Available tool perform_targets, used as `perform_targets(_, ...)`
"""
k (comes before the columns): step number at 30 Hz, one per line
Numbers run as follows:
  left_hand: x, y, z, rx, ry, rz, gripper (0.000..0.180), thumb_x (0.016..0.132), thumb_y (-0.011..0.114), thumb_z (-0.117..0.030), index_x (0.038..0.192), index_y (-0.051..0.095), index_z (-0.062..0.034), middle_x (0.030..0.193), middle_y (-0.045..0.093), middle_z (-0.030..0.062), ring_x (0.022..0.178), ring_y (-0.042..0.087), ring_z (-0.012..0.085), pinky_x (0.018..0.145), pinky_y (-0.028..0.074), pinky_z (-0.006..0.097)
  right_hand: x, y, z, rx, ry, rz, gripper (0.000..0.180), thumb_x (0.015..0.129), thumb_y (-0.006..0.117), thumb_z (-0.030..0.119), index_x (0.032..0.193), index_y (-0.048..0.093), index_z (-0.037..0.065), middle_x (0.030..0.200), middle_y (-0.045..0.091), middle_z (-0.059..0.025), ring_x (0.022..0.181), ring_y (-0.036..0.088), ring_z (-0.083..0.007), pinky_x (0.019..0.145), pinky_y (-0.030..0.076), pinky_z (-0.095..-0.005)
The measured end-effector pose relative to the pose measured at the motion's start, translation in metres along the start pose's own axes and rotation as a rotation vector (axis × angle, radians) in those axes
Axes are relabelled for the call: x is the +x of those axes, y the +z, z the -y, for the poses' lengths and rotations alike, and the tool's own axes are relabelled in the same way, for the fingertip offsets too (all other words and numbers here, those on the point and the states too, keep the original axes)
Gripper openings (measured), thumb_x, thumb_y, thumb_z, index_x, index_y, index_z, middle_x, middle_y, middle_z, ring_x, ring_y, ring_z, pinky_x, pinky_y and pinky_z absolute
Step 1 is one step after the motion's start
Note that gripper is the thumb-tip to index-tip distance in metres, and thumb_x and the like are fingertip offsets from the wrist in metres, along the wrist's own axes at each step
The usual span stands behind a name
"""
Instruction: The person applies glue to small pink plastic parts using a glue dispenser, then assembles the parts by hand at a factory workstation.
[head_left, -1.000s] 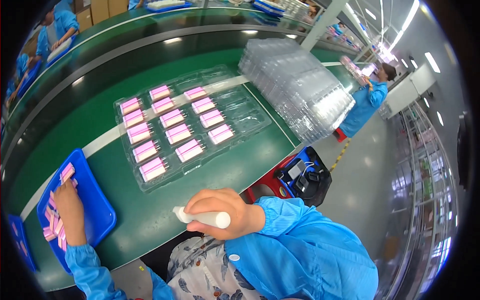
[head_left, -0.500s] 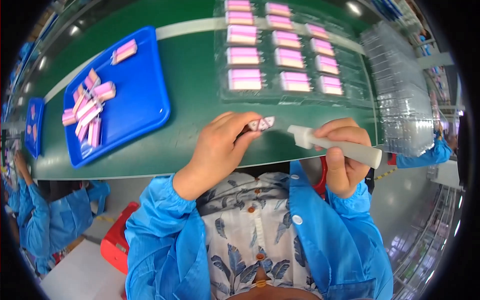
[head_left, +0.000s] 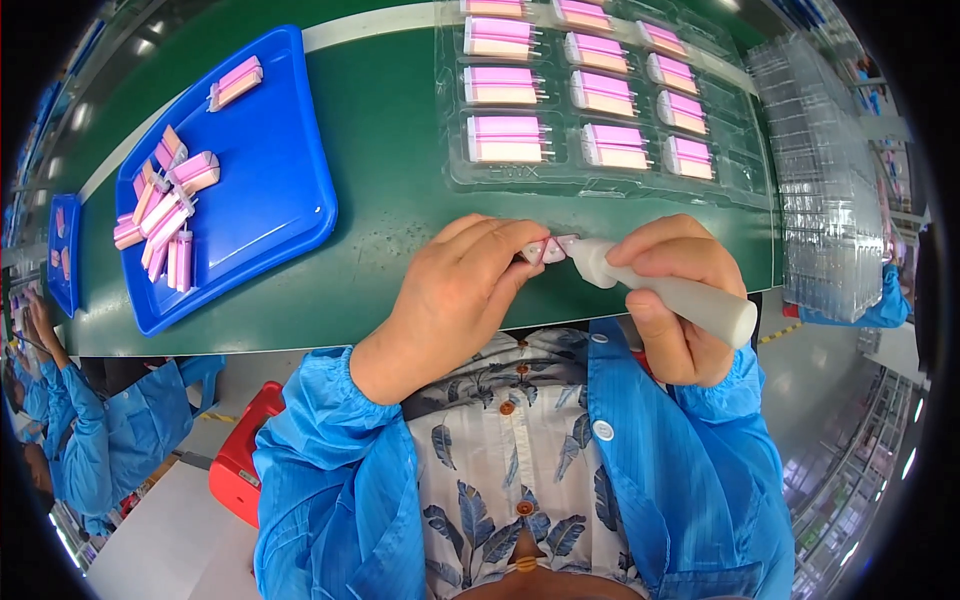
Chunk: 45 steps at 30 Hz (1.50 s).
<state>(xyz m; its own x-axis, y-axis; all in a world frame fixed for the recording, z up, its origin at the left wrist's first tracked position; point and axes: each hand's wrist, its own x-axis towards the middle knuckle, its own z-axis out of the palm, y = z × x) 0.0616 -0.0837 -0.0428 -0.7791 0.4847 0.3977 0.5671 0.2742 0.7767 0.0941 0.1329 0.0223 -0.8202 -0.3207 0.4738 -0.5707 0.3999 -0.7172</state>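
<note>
Between the thumb and fingers of my left hand [head_left: 445, 290] is a small pink-and-white block [head_left: 545, 250]; only its whitish end with dark pink lines shows, the rest being hidden by the fingers. My right hand [head_left: 685, 285] is closed round a white, rounded handheld tool [head_left: 712, 310] with a stepped, narrower head. That head meets the exposed end of the block, or nearly so; actual contact is hard to make out. Both hands are just above the near edge of the green table [head_left: 390, 250].
Several pink-and-cream blocks with thin pins sit in a clear plastic tray [head_left: 560, 180] ahead. On the left, a blue tray [head_left: 270, 200] holds loose similar blocks. Stacked clear trays [head_left: 815, 190] stand at the right. A red stool [head_left: 238, 470] and a co-worker's blue sleeve [head_left: 85, 440] are lower left.
The tool's head has moved from a gap away up to the block's end. My left hand has shifted slightly right, and the whole view has shifted a little.
</note>
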Motion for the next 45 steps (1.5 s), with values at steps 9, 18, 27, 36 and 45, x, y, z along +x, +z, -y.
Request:
perform_targets(9, -0.005, 0.002, -0.002, 0.045, -0.009, -0.072, 0.035, 0.072, 0.081, -0.003, 0.105, 0.068, -0.005, 0.096, 0.069, 0.011, 0.084, 0.067, 0.0283, 0.069, 0.054, 0.037, -0.014, 0.005, 0.008, 0.027, -0.065, -0.117, 0.029, 0.083, 0.075, 0.009, 0.101, 0.057, -0.003, 0.089, 0.067, -0.0216, 0.07, 0.066, -0.0284, 0.059, 0.053, -0.0339)
perform_targets(18, -0.008, 0.004, -0.001, 0.062, 0.029, -0.095, 0.036, 0.071, 0.081, -0.003, 0.104, 0.067, -0.0045, 0.095, 0.069, 0.0112, 0.083, 0.067, 0.028, 0.068, 0.054, 0.036, -0.008, 0.02, 0.014, -0.095, -0.051, -0.068, 0.029, 0.078, 0.078, 0.006, 0.098, 0.059, -0.002, 0.088, 0.067, -0.0181, 0.071, 0.067, -0.0301, 0.058, 0.053, -0.0338)
perform_targets(27, -0.012, 0.001, -0.008, 0.029, -0.065, -0.062, 0.031, 0.073, 0.079, -0.001, 0.101, 0.066, -0.0037, 0.091, 0.067, 0.0103, 0.075, 0.068, 0.0232, 0.062, 0.055, 0.032, -0.022, 0.022, 0.021, -0.017, -0.017, -0.139, 0.031, 0.08, 0.079, 0.008, 0.101, 0.058, -0.001, 0.09, 0.068, -0.0175, 0.071, 0.068, -0.0274, 0.059, 0.054, -0.0327)
perform_targets(36, -0.016, 0.004, -0.011, 0.119, 0.023, -0.103, 0.029, 0.074, 0.076, -0.004, 0.099, 0.06, -0.0035, 0.089, 0.062, 0.0094, 0.077, 0.064, 0.0283, 0.064, 0.054, 0.038, -0.021, 0.035, 0.025, -0.062, -0.011, -0.14, 0.034, 0.079, 0.081, 0.01, 0.101, 0.058, -0.001, 0.09, 0.068, -0.0179, 0.072, 0.068, -0.0267, 0.059, 0.054, -0.0327)
perform_targets(45, -0.01, 0.005, -0.012, 0.061, -0.029, -0.106, 0.028, 0.078, 0.074, -0.004, 0.101, 0.059, -0.0026, 0.088, 0.062, 0.0108, 0.078, 0.064, 0.0307, 0.065, 0.052, 0.04, -0.007, 0.028, 0.026, -0.003, 0.136, -0.135, 0.022, 0.083, 0.074, 0.001, 0.099, 0.059, -0.004, 0.088, 0.066, -0.0154, 0.074, 0.066, -0.0232, 0.06, 0.052, -0.0309)
